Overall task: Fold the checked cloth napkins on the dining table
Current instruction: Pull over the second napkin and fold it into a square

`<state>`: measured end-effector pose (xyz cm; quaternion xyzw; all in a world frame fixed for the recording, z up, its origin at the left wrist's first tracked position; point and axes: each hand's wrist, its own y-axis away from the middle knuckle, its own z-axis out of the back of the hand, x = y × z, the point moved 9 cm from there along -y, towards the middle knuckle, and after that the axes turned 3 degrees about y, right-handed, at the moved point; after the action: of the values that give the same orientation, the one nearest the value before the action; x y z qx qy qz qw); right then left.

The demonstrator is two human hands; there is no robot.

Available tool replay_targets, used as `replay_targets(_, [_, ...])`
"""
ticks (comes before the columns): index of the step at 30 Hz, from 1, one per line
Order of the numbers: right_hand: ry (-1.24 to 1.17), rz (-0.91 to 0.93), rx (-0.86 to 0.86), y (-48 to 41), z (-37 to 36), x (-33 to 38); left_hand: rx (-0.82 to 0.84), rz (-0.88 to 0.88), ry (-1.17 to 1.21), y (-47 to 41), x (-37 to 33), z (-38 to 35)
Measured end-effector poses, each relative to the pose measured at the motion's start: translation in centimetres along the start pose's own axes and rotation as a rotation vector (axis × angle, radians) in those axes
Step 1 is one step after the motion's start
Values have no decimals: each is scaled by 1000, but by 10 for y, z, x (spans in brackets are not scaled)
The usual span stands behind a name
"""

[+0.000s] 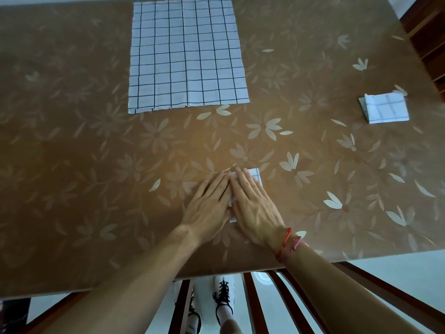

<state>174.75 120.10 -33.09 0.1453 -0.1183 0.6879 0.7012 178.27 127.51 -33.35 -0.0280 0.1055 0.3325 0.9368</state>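
A small folded checked napkin (255, 175) lies near the table's front edge, mostly hidden under both hands. My left hand (209, 206) and my right hand (252, 203) lie side by side with straight fingers, pressing flat on it. A large white napkin with dark checks (185, 54) is spread flat at the far middle of the table. Another napkin, folded into a small square (385, 108), sits at the right side.
The table (84, 153) wears a brown cloth with pale flower prints. A wooden chair back (260, 300) stands against the front edge below my arms. Dark wooden furniture (428, 39) is at the far right corner.
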Motion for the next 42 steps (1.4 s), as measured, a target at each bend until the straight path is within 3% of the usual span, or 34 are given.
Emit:
replay_targets(7, [109, 61, 93, -6, -20, -9, 52, 11, 7, 0, 7, -10])
replay_targets(14, [273, 10, 136, 3, -10, -42, 109, 8, -42, 3, 8, -17])
replay_targets(25, [333, -6, 173, 7, -13, -42, 157, 64, -24, 21, 0, -23])
replay_targets(33, [354, 25, 230, 57, -10, -38, 204, 92, 13, 20, -1, -20])
replay_targets(39, [182, -7, 242, 48, 6, -37, 125, 102, 292, 10, -4, 3])
replay_targets(42, [-17, -100, 183, 30, 28, -41, -25, 292, 619, 4, 9, 30])
